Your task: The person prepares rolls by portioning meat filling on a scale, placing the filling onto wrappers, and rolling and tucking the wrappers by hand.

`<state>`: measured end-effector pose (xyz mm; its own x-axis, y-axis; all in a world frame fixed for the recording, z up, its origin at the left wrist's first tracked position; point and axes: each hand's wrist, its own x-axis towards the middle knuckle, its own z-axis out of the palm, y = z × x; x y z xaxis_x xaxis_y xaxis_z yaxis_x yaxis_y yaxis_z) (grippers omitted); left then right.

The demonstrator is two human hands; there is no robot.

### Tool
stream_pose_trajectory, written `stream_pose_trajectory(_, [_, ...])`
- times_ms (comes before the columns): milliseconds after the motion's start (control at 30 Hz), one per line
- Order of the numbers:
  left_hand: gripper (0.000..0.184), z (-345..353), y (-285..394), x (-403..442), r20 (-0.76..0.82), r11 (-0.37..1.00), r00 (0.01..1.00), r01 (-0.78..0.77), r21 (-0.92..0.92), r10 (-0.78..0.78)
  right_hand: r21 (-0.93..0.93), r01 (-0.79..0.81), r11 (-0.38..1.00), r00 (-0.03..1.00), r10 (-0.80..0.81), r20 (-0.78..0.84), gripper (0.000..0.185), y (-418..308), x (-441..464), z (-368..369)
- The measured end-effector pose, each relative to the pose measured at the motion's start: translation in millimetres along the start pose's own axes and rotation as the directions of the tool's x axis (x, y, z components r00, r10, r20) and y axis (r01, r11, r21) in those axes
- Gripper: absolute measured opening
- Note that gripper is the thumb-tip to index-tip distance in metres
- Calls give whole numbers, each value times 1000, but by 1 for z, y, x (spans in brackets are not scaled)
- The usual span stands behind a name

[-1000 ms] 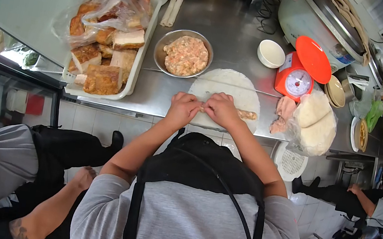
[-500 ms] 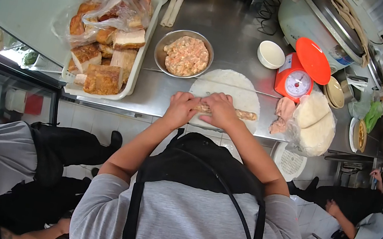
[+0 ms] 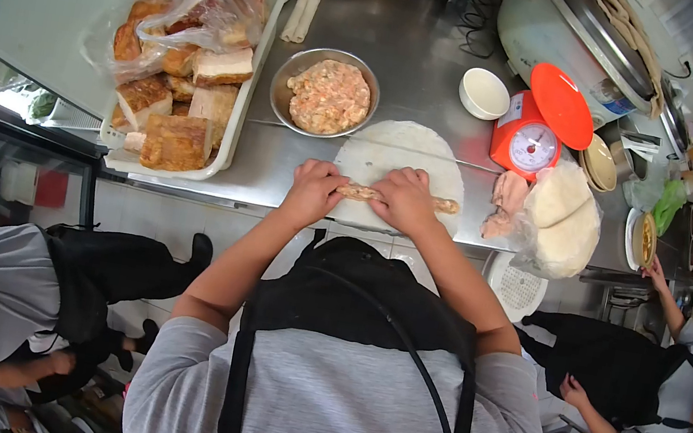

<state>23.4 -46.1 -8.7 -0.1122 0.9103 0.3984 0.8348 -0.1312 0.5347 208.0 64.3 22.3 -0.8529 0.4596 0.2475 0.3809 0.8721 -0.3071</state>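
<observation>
A round white wrapper sheet point(image 3: 405, 146) lies flat at the steel table's front edge, with a thin strip of minced meat filling point(image 3: 359, 192) across its near part. My left hand point(image 3: 312, 193) is closed at the strip's left end, fingertips pressed together against it. Over the strip's middle, my right hand point(image 3: 406, 201) curls its fingers around the meat and hides that stretch; the right end sticks out beyond it. Behind the sheet stands a metal bowl point(image 3: 275, 98) of pink minced filling.
At left is a white tray point(image 3: 238, 129) of roasted pork slabs point(image 3: 177, 142). A red kitchen scale point(image 3: 532, 146), a white bowl point(image 3: 484, 94), raw meat pieces point(image 3: 504, 203) and bagged wrappers point(image 3: 561, 223) sit at right. Two rolled sticks point(image 3: 305, 10) lie behind. Co-workers stand on both sides.
My left hand has slid slightly left, so more of the filling strip shows between my hands. The co-worker at right now reaches to a dish at the table's edge.
</observation>
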Motion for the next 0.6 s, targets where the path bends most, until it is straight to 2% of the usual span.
stream_pose_trajectory(300, [27,-4,4,-1,13,999,1000,17,43,-18,-26,-6,1000,998,5,-60,22,52,-36,-26])
stream_pose_trajectory(400, [43,-11,9,-2,44,998,999,-12,64,9,-10,-17,1000,997,16,-79,24,59,-41,-34])
stream_pose_trajectory(500, [65,-24,23,-5,149,998,988,19,58,-27,-20,-70,997,998,70,-11,26,70,-50,-39])
stream_pose_trajectory(600, [72,-22,34,-15,211,980,976,-86,177,48,-16,-94,995,995,93,-32,29,81,-63,-41])
